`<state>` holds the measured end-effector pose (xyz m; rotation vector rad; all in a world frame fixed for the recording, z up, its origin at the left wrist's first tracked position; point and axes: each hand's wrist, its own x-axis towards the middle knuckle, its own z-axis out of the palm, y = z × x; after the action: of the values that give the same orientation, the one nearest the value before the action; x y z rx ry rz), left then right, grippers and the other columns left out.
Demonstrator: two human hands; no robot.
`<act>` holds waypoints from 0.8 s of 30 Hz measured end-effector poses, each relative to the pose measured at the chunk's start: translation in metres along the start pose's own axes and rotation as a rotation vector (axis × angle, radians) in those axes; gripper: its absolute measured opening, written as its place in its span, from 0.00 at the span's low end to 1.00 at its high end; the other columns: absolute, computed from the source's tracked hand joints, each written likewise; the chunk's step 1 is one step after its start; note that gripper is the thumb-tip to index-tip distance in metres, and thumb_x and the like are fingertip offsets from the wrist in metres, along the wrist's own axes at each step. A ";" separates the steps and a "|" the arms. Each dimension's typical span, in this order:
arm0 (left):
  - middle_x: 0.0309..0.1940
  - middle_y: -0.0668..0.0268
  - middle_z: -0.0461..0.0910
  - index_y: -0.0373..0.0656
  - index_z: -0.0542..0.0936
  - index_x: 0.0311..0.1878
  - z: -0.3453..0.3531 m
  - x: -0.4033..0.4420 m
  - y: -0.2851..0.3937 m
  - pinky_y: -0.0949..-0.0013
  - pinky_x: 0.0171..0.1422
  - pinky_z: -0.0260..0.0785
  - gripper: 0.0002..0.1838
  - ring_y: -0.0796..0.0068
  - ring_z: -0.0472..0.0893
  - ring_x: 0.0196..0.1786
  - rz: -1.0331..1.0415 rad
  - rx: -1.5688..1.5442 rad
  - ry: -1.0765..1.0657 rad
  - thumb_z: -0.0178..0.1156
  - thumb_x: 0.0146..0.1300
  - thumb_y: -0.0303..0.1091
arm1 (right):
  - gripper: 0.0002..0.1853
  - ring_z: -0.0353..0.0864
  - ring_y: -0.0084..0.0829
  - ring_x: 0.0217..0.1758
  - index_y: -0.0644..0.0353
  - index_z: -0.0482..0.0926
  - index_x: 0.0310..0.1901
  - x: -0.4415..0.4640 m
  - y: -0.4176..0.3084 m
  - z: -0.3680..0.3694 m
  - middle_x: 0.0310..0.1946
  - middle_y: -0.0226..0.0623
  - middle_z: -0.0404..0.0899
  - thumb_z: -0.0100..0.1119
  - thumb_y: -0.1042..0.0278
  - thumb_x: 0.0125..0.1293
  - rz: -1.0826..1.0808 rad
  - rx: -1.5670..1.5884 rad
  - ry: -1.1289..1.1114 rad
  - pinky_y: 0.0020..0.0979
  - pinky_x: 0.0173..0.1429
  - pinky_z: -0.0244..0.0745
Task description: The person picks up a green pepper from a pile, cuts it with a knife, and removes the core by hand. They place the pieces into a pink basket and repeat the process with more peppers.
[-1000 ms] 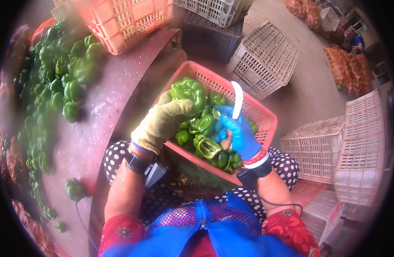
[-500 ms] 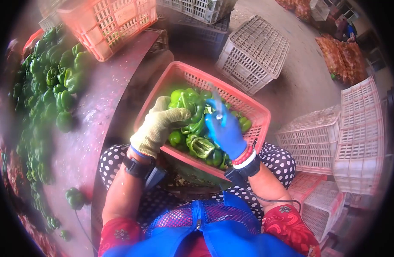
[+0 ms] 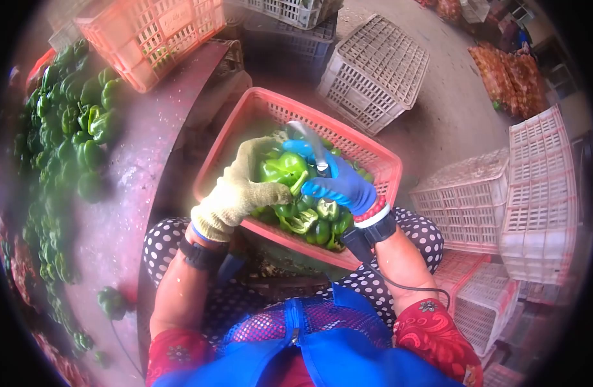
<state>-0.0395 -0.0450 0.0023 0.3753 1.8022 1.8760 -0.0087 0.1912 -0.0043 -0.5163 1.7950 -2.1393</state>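
Observation:
My left hand (image 3: 235, 193), in a cream knit glove, is closed around a green bell pepper (image 3: 281, 169) with its stem pointing toward my right hand. A blue glove covers my right hand (image 3: 345, 184), which grips a curved knife (image 3: 314, 143); the blade arcs up and back over the pepper, and the handle is mostly hidden in the fingers. The right fingertips are close to the pepper's stem. Both hands are above a pink plastic crate (image 3: 390, 169). Inside it lie whole green peppers and cut pieces (image 3: 301, 221) with pale insides showing.
On my left, a pinkish table (image 3: 132, 187) carries a long heap of green peppers (image 3: 58, 142) and an orange crate (image 3: 170, 22). A grey crate (image 3: 377, 71) stands ahead, and stacked pale crates (image 3: 538, 200) are on the right. Filled mesh sacks (image 3: 509, 77) lie farther off.
My right hand has turned inward, bringing its fingers to the pepper's stem and the curved blade over its top. The left hand still holds the pepper, which has tilted. The view has shifted slightly.

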 end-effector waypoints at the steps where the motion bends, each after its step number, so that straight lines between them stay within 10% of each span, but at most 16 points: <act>1: 0.63 0.57 0.80 0.40 0.67 0.76 0.002 -0.001 0.005 0.60 0.72 0.69 0.48 0.65 0.78 0.64 0.004 -0.061 0.028 0.79 0.54 0.42 | 0.54 0.61 0.34 0.80 0.57 0.50 0.84 -0.001 0.002 0.002 0.82 0.39 0.56 0.75 0.56 0.64 0.008 0.027 0.062 0.36 0.79 0.64; 4: 0.63 0.58 0.77 0.39 0.65 0.77 0.008 -0.002 0.017 0.62 0.69 0.71 0.47 0.66 0.77 0.63 -0.138 -0.195 0.029 0.78 0.57 0.39 | 0.49 0.72 0.27 0.70 0.58 0.54 0.83 -0.007 0.017 0.001 0.74 0.40 0.66 0.72 0.63 0.64 0.039 0.106 0.206 0.28 0.66 0.77; 18: 0.64 0.59 0.77 0.39 0.67 0.75 0.006 -0.005 0.014 0.61 0.70 0.71 0.45 0.67 0.76 0.66 -0.024 -0.232 -0.085 0.78 0.58 0.39 | 0.30 0.81 0.19 0.50 0.57 0.74 0.68 -0.006 0.029 0.015 0.59 0.30 0.78 0.72 0.68 0.66 0.055 0.369 0.321 0.23 0.51 0.81; 21: 0.65 0.59 0.76 0.41 0.67 0.75 0.005 -0.003 0.011 0.61 0.70 0.72 0.44 0.66 0.76 0.67 -0.006 -0.340 -0.123 0.78 0.57 0.36 | 0.28 0.78 0.22 0.60 0.60 0.71 0.70 -0.011 0.029 0.009 0.66 0.33 0.74 0.65 0.70 0.68 0.104 0.366 0.249 0.28 0.61 0.80; 24: 0.62 0.58 0.78 0.40 0.68 0.74 0.010 -0.003 0.022 0.61 0.70 0.71 0.45 0.63 0.78 0.64 -0.009 -0.397 -0.121 0.78 0.53 0.38 | 0.29 0.83 0.22 0.45 0.58 0.72 0.68 -0.011 0.022 0.014 0.55 0.33 0.80 0.67 0.67 0.67 0.103 0.421 0.280 0.28 0.43 0.85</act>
<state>-0.0356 -0.0384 0.0250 0.3253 1.3107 2.0954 0.0078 0.1804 -0.0244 -0.0220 1.3892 -2.5143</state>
